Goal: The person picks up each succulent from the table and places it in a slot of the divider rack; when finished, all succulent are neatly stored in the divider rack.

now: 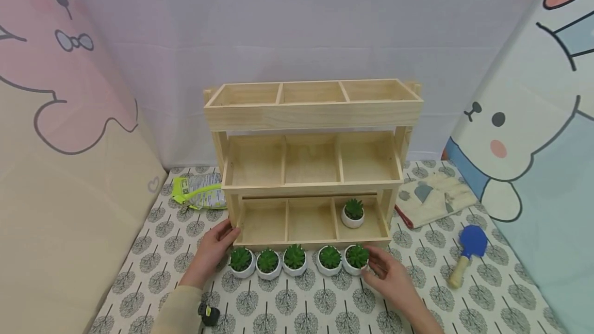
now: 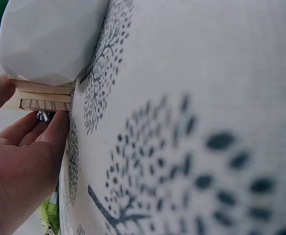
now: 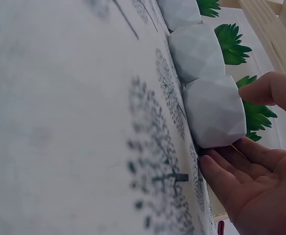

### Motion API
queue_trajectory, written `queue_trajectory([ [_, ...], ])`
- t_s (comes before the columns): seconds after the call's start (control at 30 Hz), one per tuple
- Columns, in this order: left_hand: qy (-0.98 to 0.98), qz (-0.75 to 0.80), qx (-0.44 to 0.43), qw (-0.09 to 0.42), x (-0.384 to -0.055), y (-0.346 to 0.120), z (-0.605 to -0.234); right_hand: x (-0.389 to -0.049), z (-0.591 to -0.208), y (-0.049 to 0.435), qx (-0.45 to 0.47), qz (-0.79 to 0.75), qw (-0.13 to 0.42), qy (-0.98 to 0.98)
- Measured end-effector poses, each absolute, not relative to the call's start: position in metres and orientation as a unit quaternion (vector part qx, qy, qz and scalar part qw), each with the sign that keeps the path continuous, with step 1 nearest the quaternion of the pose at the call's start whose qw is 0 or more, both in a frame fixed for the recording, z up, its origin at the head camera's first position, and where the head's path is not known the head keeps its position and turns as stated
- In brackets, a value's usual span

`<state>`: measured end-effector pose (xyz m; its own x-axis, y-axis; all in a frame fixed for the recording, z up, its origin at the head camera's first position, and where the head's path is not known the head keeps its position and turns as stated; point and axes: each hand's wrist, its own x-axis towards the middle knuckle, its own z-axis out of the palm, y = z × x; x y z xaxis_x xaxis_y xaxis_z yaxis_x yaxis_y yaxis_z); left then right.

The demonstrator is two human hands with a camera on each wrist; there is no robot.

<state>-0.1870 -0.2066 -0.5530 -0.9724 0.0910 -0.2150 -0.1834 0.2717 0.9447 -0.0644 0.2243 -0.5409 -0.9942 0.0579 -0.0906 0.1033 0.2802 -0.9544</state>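
Note:
A three-tier wooden planter shelf stands at the back of the table. My left hand grips its lower left corner, thumb on one side and fingers on the other, as the left wrist view shows. Several small succulents in white faceted pots line up before the bottom tray. Around the rightmost potted succulent curls my right hand; its thumb is at the rim and its fingers lie against the pot's side. Another potted succulent sits in the bottom tray's right compartment.
Left of the shelf lies a green and silver bag. To the right are cloth gloves and a blue trowel with a wooden handle. A small black object is near my left sleeve. Printed fabric hangs around the table.

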Motion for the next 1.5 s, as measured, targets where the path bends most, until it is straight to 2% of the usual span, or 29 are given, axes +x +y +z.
queue_trajectory([
  [0.3,0.790,0.602,-0.028,0.111,-0.186,-0.207,-0.552,-0.069,-0.544,0.222,0.057,-0.573,0.033,0.817],
  [1.03,0.788,0.604,-0.035,0.117,-0.188,-0.208,-0.554,-0.074,-0.542,0.207,0.082,-0.490,-0.003,0.868],
  [1.5,0.792,0.600,-0.030,0.110,-0.187,-0.206,-0.554,-0.073,-0.538,0.210,0.081,-0.480,0.010,0.873],
])
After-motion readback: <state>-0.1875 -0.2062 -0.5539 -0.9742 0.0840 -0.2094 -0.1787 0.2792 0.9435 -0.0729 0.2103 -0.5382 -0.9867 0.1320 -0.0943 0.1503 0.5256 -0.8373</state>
